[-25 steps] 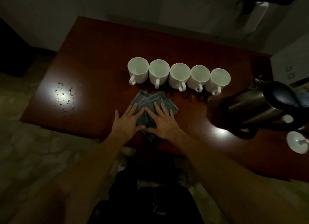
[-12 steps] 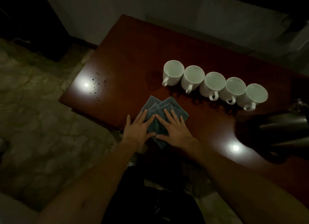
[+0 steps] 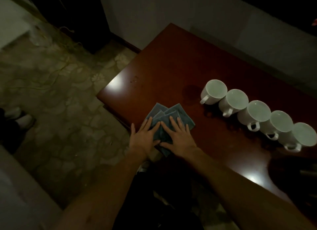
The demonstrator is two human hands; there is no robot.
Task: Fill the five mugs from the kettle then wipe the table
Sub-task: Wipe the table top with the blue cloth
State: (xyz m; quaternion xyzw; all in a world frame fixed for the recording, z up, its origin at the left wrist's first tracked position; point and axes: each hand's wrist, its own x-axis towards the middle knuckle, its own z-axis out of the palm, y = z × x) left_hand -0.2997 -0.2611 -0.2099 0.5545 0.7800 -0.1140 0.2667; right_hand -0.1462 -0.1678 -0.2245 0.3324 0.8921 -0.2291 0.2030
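Observation:
Several white mugs (image 3: 257, 113) stand in a touching row that runs from the table's middle toward the right edge of view. A folded blue-grey cloth (image 3: 169, 114) lies near the front edge of the dark red table (image 3: 171, 61). My left hand (image 3: 143, 136) and my right hand (image 3: 177, 135) press flat on the cloth side by side, fingers spread, thumbs nearly touching. The kettle is out of view except for a dark shape at the right edge.
A few water drops (image 3: 134, 79) sit near the table's left corner beside a bright light glare. A damp patch (image 3: 190, 91) lies left of the first mug. Patterned floor lies to the left; a wall runs behind the table.
The view has swung left, so the kettle has slid out of frame and the mugs sit further right. Both hands stay flat on the cloth.

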